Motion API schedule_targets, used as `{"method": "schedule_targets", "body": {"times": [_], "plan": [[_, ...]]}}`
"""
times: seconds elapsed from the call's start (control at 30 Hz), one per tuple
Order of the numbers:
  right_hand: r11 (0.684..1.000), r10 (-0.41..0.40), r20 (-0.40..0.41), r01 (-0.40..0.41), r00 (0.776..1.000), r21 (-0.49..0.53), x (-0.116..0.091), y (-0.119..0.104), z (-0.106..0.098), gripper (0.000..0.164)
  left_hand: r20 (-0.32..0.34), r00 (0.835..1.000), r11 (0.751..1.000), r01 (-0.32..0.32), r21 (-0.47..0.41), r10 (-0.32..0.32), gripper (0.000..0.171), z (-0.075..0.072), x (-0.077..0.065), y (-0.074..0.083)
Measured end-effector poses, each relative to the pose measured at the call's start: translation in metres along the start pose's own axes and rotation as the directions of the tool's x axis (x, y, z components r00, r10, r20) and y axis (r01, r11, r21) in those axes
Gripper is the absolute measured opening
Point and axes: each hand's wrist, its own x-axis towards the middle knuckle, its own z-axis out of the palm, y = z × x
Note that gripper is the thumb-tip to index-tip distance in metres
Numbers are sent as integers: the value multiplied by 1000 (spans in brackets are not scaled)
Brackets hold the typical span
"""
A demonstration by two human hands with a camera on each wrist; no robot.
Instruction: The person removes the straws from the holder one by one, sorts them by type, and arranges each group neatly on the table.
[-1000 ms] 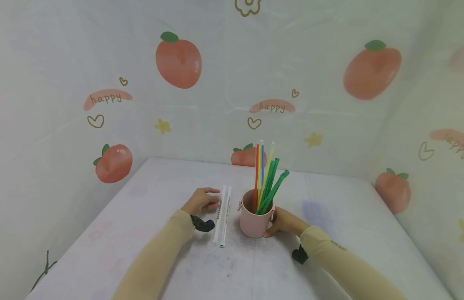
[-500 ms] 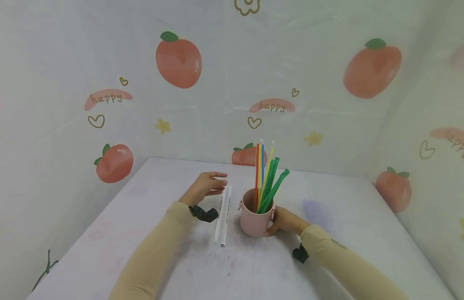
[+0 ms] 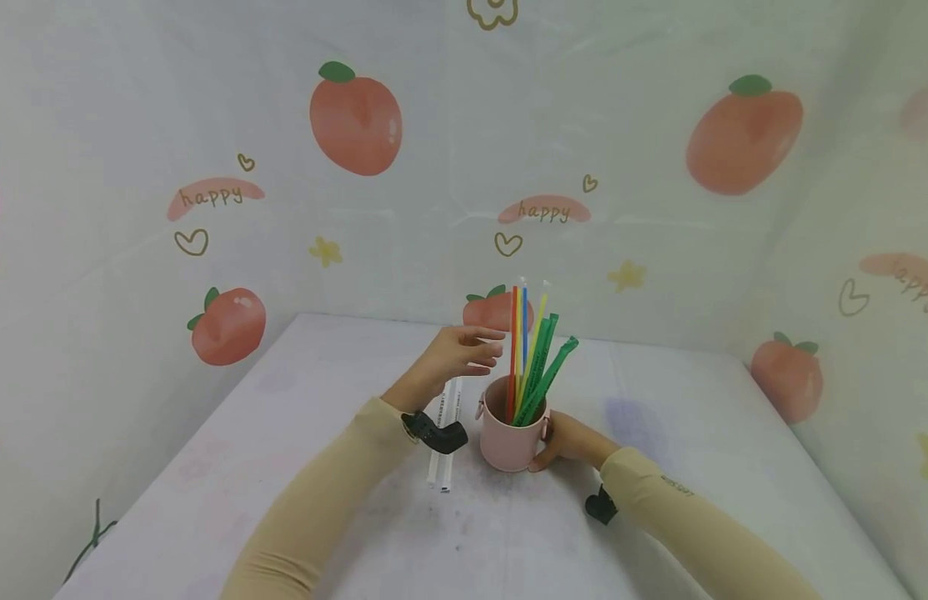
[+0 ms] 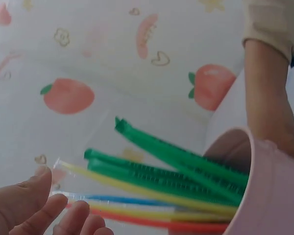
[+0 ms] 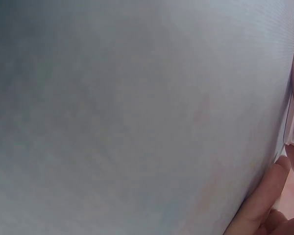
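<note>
A pink bucket-shaped cup [image 3: 506,448] with small side rings stands upright on the table. Out of it lean several straws: a red straw [image 3: 513,350], a blue one, yellow ones, and green-wrapped straws [image 4: 137,174]. My right hand [image 3: 572,442] grips the cup's right side, thumb toward the front. My left hand [image 3: 459,354], fingers extended and holding nothing, hovers just left of the straws' upper parts. In the left wrist view its fingertips [image 4: 63,200] are close to the straw ends. Below the left wrist lie clear-wrapped white straws [image 3: 439,475], partly hidden by the hand and wrist strap.
The table [image 3: 554,542] has a pale cloth with faint coloured marks. Behind it and at the sides hangs a white sheet [image 3: 433,167] printed with peaches. A dark green tie [image 3: 94,537] shows at the lower left.
My left hand has risen from beside the flat wrapped straws and moved right, toward the straws in the cup. My right hand and the cup have stayed in place.
</note>
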Motion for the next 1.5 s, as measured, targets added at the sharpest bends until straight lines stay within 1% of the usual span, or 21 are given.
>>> {"method": "schedule_targets", "body": {"times": [0.07, 0.17, 0.27, 0.4, 0.6, 0.73, 0.83, 1.03, 1.27, 1.37, 1.5], "plan": [[1000, 2, 2, -2, 1000, 2, 0, 0, 0, 76, 21, 999, 1000, -29, -9, 29, 37, 6, -1, 3], [1000, -5, 3, 5, 1000, 8, -1, 0, 1, 79, 31, 997, 998, -67, -23, 68, 36, 15, -1, 5], [1000, -14, 3, 14, 1000, 14, -2, 0, 1, 80, 26, 994, 994, -103, -38, 104, 35, 22, 0, 3], [1000, -15, 1, 15, 1000, 14, -2, 0, 2, 80, 20, 992, 992, -126, -20, 127, 35, 31, 0, 1], [999, -25, 2, 24, 1000, 27, -2, 0, 2, 82, 4, 994, 994, -108, 32, 108, 32, 41, 3, -4], [998, -52, 9, 51, 999, 37, -2, 1, 1, 81, -17, 996, 990, -87, 108, 89, 29, 47, 4, -10], [998, -61, 16, 60, 998, 35, -1, 2, 1, 80, -34, 995, 982, -84, 169, 91, 25, 50, 4, -13], [997, -76, 26, 75, 997, 33, 0, 2, 0, 81, -27, 991, 973, -121, 198, 129, 23, 55, 3, -19], [993, -109, 40, 107, 993, 50, -1, 2, -1, 84, -17, 994, 954, -99, 282, 108, 22, 60, 4, -22], [991, -120, 47, 118, 992, 57, -1, 2, -2, 84, -14, 994, 948, -97, 303, 106, 22, 61, 6, -23], [992, -116, 49, 113, 992, 52, -1, 1, -3, 83, -8, 994, 946, -98, 308, 105, 20, 63, 8, -23]]}}
